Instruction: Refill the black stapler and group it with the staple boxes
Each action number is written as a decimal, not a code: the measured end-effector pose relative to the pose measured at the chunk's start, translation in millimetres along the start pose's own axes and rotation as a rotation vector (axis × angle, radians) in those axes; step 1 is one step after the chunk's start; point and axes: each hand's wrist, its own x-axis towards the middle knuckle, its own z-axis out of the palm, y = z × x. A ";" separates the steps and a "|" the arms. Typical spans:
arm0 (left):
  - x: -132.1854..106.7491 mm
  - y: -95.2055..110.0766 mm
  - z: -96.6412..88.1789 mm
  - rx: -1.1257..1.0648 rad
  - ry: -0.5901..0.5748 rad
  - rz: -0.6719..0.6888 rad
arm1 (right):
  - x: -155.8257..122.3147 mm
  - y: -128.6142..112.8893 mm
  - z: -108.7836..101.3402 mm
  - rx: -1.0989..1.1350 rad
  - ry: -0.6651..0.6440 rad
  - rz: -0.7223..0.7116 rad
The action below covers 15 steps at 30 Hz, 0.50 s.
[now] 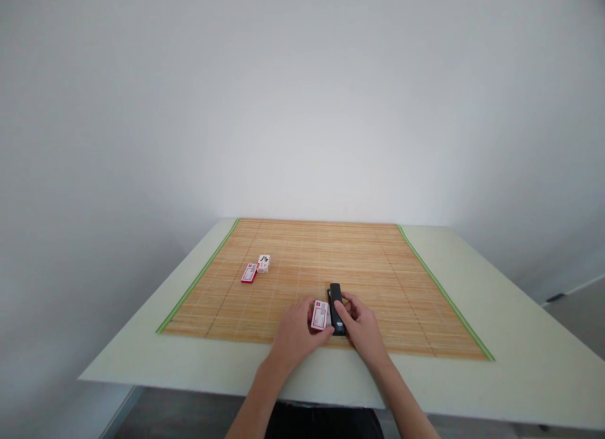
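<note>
My left hand (295, 335) holds a small red-and-white box (320, 315) at the front of the bamboo mat (378, 269). Right beside the box lies a black stapler (336, 308), pointing away from me. My right hand (362, 325) rests on the stapler's near end, fingers curled around it. Box and stapler touch or nearly touch.
Two more small boxes lie on the mat's left: a red-and-white box (249, 273) and a white box (263, 263). The mat has green side edges and lies on a pale table (520, 338) against a white wall.
</note>
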 end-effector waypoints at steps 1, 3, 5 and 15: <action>0.9 -3.1 -3.6 -0.012 -0.034 -0.016 | 0.2 0.1 -0.2 -0.004 0.004 -0.002; 3.8 -9.8 -14.0 -0.048 -0.122 -0.028 | 0.8 0.0 -0.6 -0.009 0.007 -0.004; 8.6 -14.0 -25.8 -0.092 -0.224 -0.013 | 1.2 -0.9 -0.9 -0.008 0.007 -0.002; 25.7 -5.3 -26.0 -0.035 -0.289 0.096 | -4.0 -11.0 -1.8 0.021 -0.069 0.062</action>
